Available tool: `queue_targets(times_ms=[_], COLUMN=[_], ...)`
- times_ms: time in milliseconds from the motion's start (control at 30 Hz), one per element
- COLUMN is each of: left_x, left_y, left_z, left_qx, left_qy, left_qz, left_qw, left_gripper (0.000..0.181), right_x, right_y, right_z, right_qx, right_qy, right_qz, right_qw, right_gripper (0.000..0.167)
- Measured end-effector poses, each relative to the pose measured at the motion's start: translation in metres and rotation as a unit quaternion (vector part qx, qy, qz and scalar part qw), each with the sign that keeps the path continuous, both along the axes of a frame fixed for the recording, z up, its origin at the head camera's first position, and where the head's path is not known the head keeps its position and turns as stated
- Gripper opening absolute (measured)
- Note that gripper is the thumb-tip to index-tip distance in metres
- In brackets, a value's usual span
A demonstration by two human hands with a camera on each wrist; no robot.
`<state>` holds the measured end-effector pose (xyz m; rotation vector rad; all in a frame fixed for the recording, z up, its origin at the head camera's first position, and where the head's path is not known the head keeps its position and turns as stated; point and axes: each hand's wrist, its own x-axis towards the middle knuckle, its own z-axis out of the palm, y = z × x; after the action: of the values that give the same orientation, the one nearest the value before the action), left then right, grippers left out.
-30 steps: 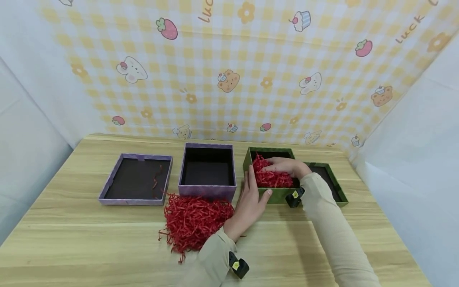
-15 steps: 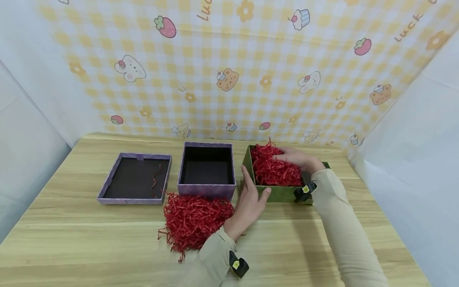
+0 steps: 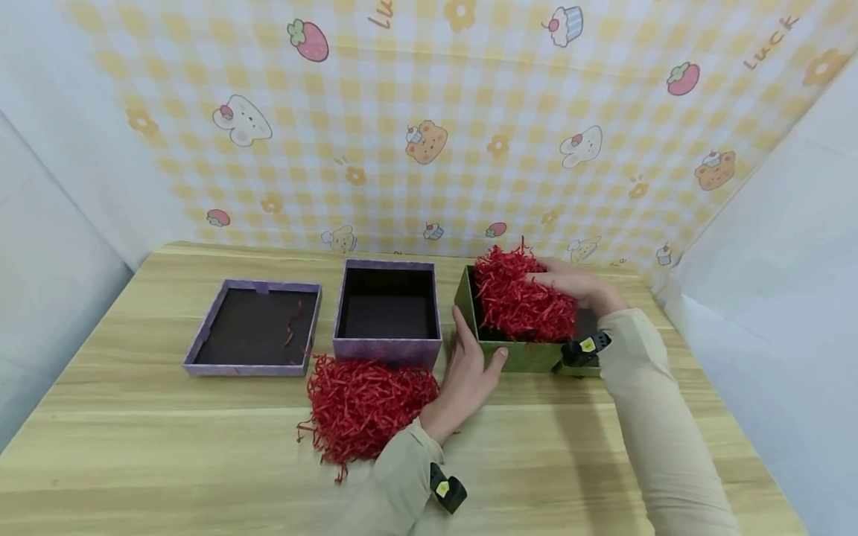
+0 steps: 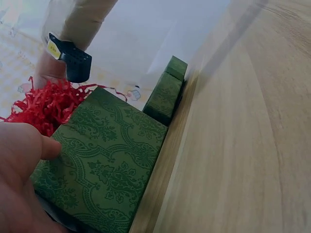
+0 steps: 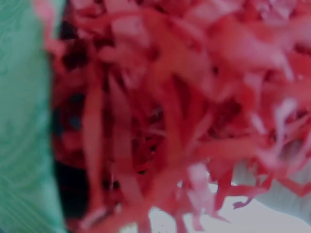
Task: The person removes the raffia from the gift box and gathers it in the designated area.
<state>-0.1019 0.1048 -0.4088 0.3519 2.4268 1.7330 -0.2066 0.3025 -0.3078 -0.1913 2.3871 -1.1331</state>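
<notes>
My right hand (image 3: 573,284) grips a big clump of red shredded paper (image 3: 523,298) at the mouth of the green box (image 3: 529,356). The clump rises above the rim, and the fingers are partly buried in it. In the right wrist view, red strips (image 5: 160,107) fill most of the picture beside the green box wall (image 5: 24,121). My left hand (image 3: 464,383) holds the box's near left corner, fingers along its left side and thumb on the patterned front (image 4: 107,155). A second heap of red shredded paper (image 3: 369,409) lies left of my left hand.
An empty purple box (image 3: 387,350) stands behind the loose heap. Left of it lies a shallow purple lid (image 3: 248,369) with a few red strands inside. A green lid (image 3: 586,370) sits right of the green box, partly hidden by my right arm. A checked cloth (image 3: 375,201) hangs behind.
The right hand has drawn the clump of red shredded paper up from inside the green box and slightly right. The left hand has stayed at the box corner.
</notes>
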Motion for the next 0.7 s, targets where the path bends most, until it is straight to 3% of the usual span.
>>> queue_targets(times_ms=[500, 700], left_x=[0.002, 0.002], left_y=[0.002, 0.002], left_z=[0.002, 0.004], left_qx=[-0.003, -0.006], left_qy=[0.012, 0.014], left_qz=[0.008, 0.007], left_qw=[0.9999, 0.9999], left_gripper=[0.096, 0.096], right_x=[0.022, 0.035], right_y=[0.018, 0.019], right_z=[0.031, 0.044], right_qx=[-0.062, -0.031], right_qy=[0.041, 0.073], right_qz=[0.035, 0.029], right_qw=[0.9966, 0.9964], right_gripper=[0.053, 0.054])
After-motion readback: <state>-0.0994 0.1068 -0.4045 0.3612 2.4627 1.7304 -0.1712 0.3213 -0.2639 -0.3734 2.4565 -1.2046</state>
